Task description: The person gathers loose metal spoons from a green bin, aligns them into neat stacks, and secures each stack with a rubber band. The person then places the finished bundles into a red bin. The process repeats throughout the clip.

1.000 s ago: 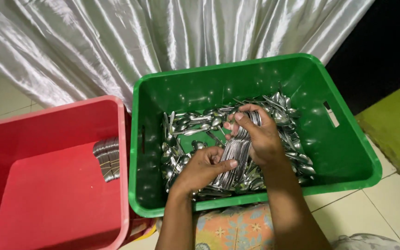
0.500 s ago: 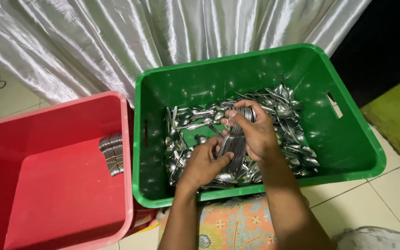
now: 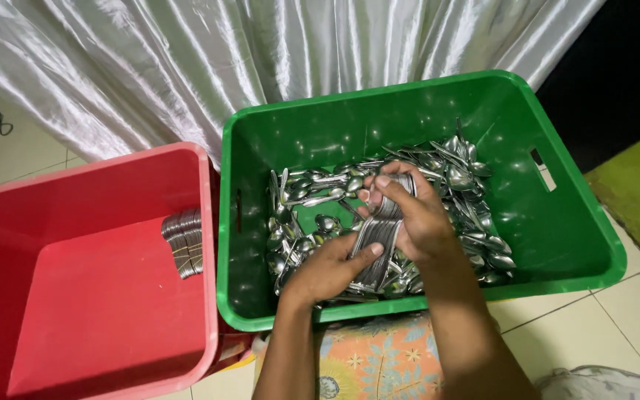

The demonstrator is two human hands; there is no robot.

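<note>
While both hands have shifted little in 1 second, left hand (image 3: 327, 270) and right hand (image 3: 412, 215) stay clamped on a nested bundle of steel spoons (image 3: 379, 237) above the green plastic crate (image 3: 587, 244); stacking continues.

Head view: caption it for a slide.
Both hands gather a bundle of spoons over a green crate, red crate alongside.

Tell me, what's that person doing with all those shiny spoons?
A person leans over a green crate full of loose metal spoons. Both hands hold one stacked bundle of spoons above the pile: the left hand grips its lower end, and the right hand wraps around the top. Beside it, a red crate holds a neat bundle of spoons against its wall. A shiny white cloth hangs behind.
</note>
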